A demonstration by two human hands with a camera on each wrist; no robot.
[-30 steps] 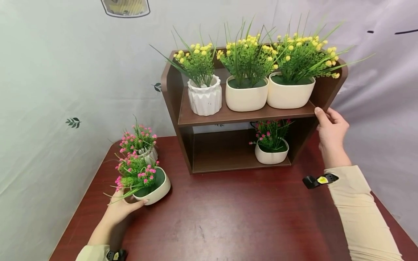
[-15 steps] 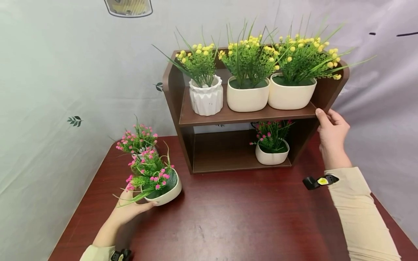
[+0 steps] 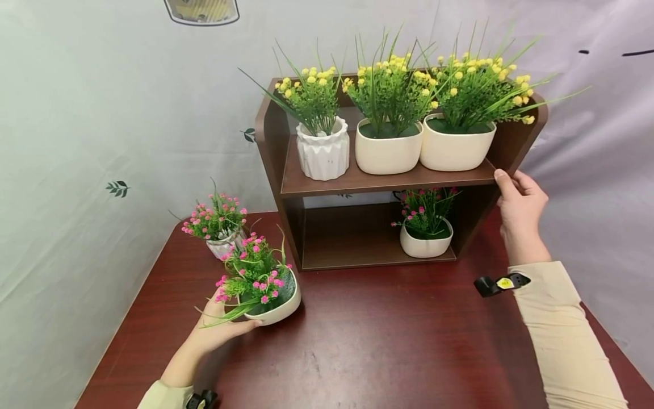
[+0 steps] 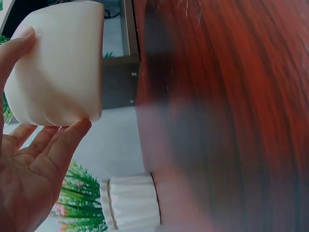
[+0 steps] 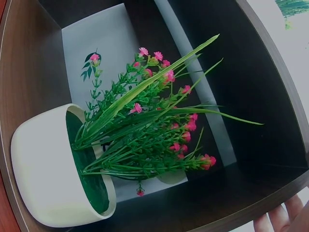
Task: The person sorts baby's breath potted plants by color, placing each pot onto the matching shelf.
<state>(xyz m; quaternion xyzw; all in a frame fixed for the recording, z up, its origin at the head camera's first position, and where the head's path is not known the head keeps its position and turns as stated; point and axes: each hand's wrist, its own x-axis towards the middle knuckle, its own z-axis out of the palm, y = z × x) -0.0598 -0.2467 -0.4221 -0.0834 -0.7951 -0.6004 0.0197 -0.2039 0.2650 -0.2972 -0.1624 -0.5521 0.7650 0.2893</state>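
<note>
My left hand (image 3: 217,329) grips a cream oval flowerpot (image 3: 281,311) of pink flowers by its side, tilted, left of the shelf. In the left wrist view the pot's base is raised off the tabletop, thumb on one side and fingers on the other. My right hand (image 3: 523,205) pinches the right side panel of the brown two-tier shelf (image 3: 347,260), thumb at the front edge by the upper board. Inside the lower tier, at the right, stands another cream pot (image 5: 46,169) with pink flowers. In the right wrist view only some fingertips (image 5: 279,218) show.
A white fluted pot (image 3: 219,247) with pink flowers stands on the red-brown table (image 3: 368,346), behind the left hand. The upper tier bears a white fluted pot (image 3: 323,156) and two cream pots (image 3: 389,156), all with yellow flowers. A pale cloth (image 3: 138,102) hangs behind.
My left hand has carried the cream pot rightward toward the shelf, uncovering more of the white fluted pot behind it. The right hand keeps its hold on the shelf.
</note>
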